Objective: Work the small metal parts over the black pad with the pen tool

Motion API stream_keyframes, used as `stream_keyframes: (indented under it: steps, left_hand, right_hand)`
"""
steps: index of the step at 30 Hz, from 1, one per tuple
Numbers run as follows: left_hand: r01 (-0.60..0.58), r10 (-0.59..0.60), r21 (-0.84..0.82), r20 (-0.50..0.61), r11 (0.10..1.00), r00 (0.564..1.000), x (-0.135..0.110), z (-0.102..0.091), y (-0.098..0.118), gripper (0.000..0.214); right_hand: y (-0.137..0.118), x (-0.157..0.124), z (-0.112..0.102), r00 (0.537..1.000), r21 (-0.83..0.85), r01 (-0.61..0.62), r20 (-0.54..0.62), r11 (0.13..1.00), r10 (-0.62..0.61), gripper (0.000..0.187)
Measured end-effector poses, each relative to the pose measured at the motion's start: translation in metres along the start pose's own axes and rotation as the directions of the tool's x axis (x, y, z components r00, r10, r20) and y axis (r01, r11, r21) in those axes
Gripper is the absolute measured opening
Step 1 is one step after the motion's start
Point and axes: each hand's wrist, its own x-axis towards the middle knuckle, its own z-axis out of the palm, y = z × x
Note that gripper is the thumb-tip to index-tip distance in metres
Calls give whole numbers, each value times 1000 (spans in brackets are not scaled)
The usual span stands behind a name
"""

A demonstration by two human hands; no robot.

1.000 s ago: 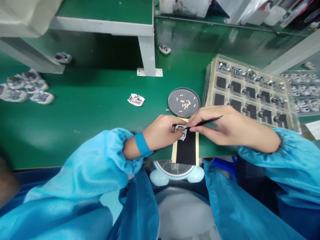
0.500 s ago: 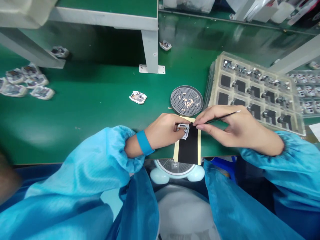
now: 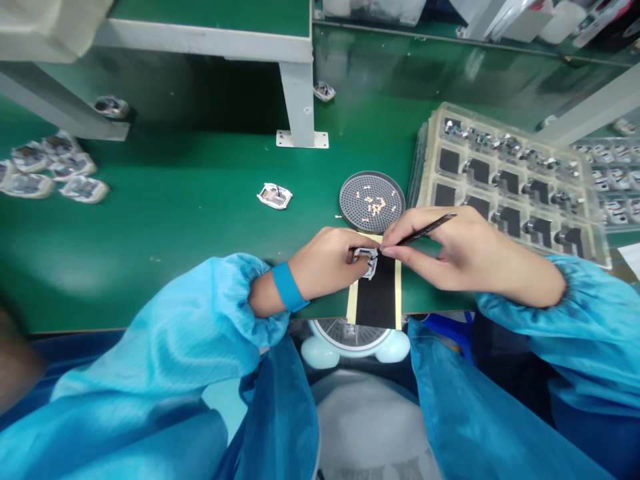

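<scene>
My left hand [image 3: 325,263] is closed on a small silver-framed part [image 3: 368,261], pressing it onto a black pad with cream edges [image 3: 376,297] at the table's front edge. My right hand [image 3: 465,253] pinches dark tweezers [image 3: 425,231], whose tips point left at the part. Just beyond the hands lies a round perforated grey dish [image 3: 371,201] holding several tiny pale pieces.
A clear tray [image 3: 505,183] of dark parts lies at the right, with another tray [image 3: 610,180] behind it. One loose part [image 3: 274,196] sits mid-table; several more [image 3: 50,167] lie far left. A grey shelf leg [image 3: 297,100] stands behind. A small fan [image 3: 353,343] sits below the table edge.
The tweezers' rear end has swung slightly, and the right hand shifted a little over the part. The left hand keeps holding the part in place.
</scene>
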Motion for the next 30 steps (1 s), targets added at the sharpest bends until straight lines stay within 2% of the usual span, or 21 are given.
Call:
stream_keyframes:
  steps: [13, 20, 23, 26, 28, 30]
  left_hand:
    - [-11, 11, 11, 6, 1000, 1000, 0, 1, 0, 30]
    - [-15, 16, -22, 51, 1000, 999, 0, -2, -3, 31]
    - [13, -8, -43, 109, 999, 994, 0, -6, -5, 37]
    - [75, -70, -40, 134, 996, 989, 1, -10, -7, 43]
    - [90, -83, -42, 133, 995, 988, 2, -12, -8, 39]
    - [88, -81, -50, 126, 995, 989, 3, -12, -9, 35]
  right_hand:
    - [0, 0, 3, 1000, -11, 9, 14, 1000, -9, 11]
    - [-1, -20, 9, 999, 57, 30, -15, 998, -29, 16]
    - [-1, -31, 16, 996, 83, 24, -89, 996, -17, 20]
    - [-1, -43, 30, 977, 109, -8, -211, 994, 31, 22]
    - [-2, -49, 42, 940, 163, -46, -327, 986, 98, 23]
    - [-3, -54, 52, 876, 247, -68, -449, 967, 176, 22]
